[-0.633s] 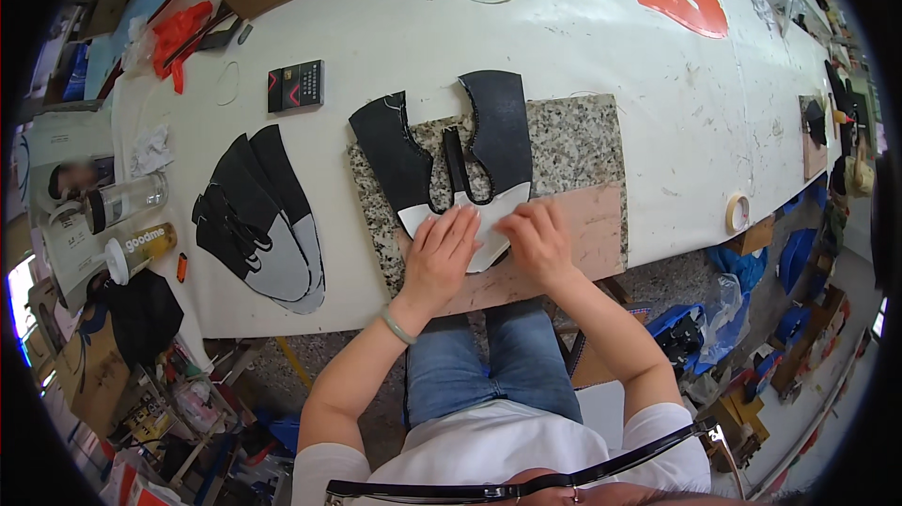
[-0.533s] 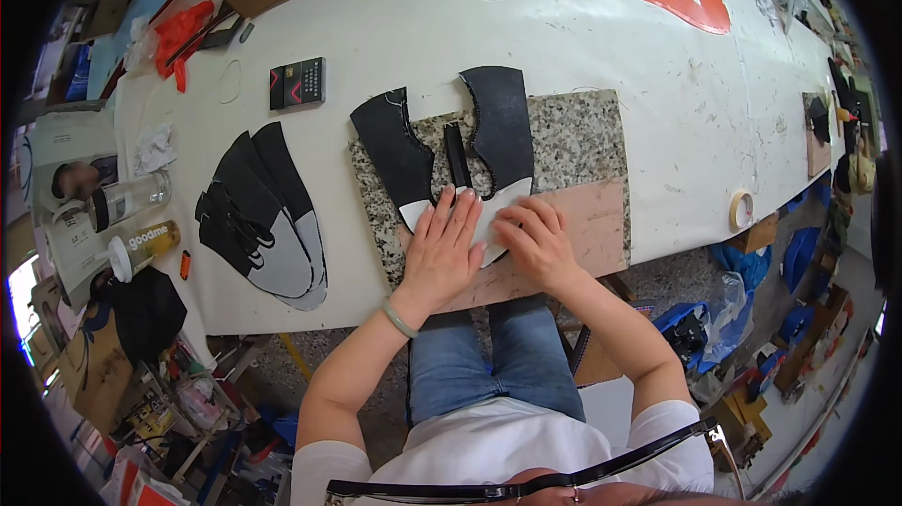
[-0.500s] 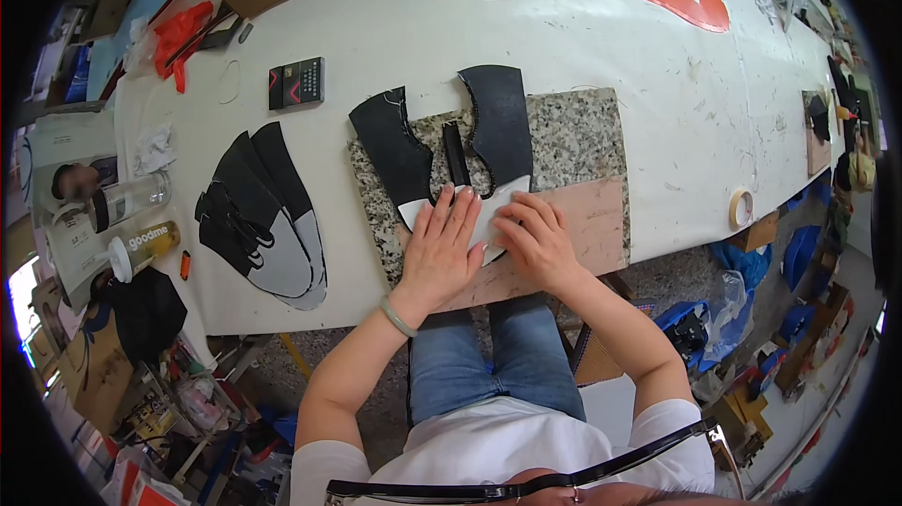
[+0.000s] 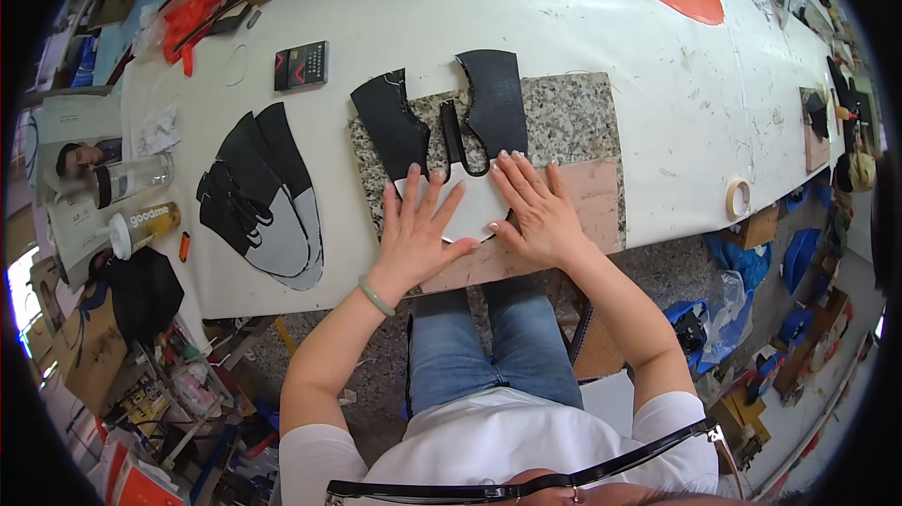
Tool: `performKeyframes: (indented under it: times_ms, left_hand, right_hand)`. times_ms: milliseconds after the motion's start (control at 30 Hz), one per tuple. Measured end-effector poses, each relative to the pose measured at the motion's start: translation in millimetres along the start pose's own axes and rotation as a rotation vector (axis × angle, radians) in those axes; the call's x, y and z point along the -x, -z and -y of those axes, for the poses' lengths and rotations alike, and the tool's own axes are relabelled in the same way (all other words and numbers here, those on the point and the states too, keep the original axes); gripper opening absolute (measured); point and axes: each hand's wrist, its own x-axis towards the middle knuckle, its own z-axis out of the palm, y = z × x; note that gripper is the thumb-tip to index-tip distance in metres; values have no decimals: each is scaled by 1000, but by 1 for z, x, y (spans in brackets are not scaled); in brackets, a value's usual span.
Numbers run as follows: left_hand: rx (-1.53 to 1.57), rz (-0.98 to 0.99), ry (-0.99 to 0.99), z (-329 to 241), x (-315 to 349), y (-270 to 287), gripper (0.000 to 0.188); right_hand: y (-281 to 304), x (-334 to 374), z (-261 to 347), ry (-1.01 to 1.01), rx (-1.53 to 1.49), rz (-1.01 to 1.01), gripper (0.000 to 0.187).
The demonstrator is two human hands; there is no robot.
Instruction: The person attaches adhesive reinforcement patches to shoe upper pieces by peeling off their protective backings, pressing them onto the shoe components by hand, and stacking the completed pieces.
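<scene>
A shoe upper (image 4: pixel 498 104), black with a light toe part and a narrow tongue strip between its two wings, lies spread on a speckled stone slab (image 4: pixel 575 121). My left hand (image 4: pixel 418 235) rests flat across the left side of the light toe, fingers spread. On the toe's right side, my right hand (image 4: pixel 542 213) also lies flat with its fingers stretched out. The toe's middle shows between the two hands; its side edges are partly hidden beneath them. To the left, several similar uppers (image 4: pixel 287 235) lie overlapped in a fan on the white-covered table.
A pinkish board (image 4: pixel 592 201) covers the slab's near part. A small black box (image 4: pixel 301 66) sits beyond the fanned uppers. A clear bottle (image 4: pixel 141 175) and a drink cup (image 4: pixel 150 227) lie at the left edge. A tape roll (image 4: pixel 738 198) is near the right edge.
My hands have moved apart over the toe, left hand leftward, and the right hand's bent fingers have flattened out. More of the light toe now shows between them.
</scene>
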Motion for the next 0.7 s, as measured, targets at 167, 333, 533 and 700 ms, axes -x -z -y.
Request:
performKeyframes:
  times_ms: [167, 333, 533, 700]
  left_hand:
    - [-33, 114, 146, 4, 21, 2, 65]
    - [-13, -62, 216, 3, 22, -2, 57]
    - [-28, 89, 167, 18, 15, 20, 71]
    - [52, 77, 180, 16, 15, 19, 92]
  right_hand:
    - [1, -1, 10, 86, -157, -167, 53]
    - [-5, -24, 39, 213, -54, -310, 29]
    - [3, -39, 33, 126, 19, -293, 47]
    - [6, -33, 14, -268, -491, -373, 55]
